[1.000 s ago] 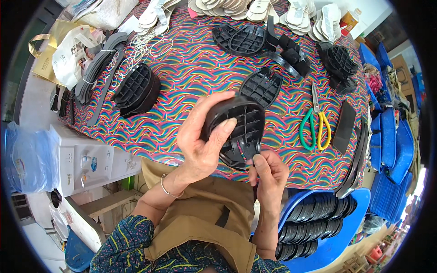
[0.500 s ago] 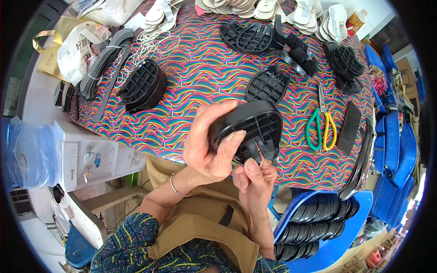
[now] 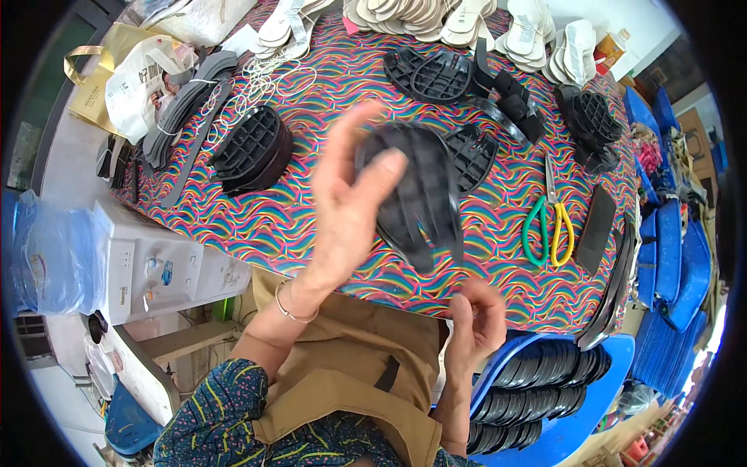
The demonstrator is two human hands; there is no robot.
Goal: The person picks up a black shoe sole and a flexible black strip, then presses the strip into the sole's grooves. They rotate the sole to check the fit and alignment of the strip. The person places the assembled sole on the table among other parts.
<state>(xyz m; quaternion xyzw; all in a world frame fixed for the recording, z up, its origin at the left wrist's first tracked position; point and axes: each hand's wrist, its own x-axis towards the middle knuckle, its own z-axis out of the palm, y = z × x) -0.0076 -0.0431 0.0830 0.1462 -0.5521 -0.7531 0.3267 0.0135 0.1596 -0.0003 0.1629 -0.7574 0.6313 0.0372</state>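
Note:
My left hand (image 3: 342, 222) grips a black plastic shoe heel piece (image 3: 412, 179) over the near middle of the table, thumb on its ribbed face. The piece is blurred by motion, its grid of ribs facing up and its two-pronged end pointing toward me. Lower right of it, at the table's front edge, my right hand (image 3: 476, 315) is apart from the piece with fingers curled in against the thumb; whatever may be in them is hidden. Just behind the held piece lies another ribbed heel piece (image 3: 473, 159), partly covered by it.
A stack of heel pieces (image 3: 253, 148) stands at left, near tangled white cord (image 3: 272, 82). Scissors (image 3: 552, 210) with green and yellow handles lie right, beside a dark flat strip (image 3: 597, 229). Pale insoles (image 3: 401, 17) line the back. A blue bin (image 3: 603, 397) holds black parts.
My left hand has tipped the heel piece so its ribbed face shows more fully. My right hand has let go of it and drawn back toward the right and nearer me.

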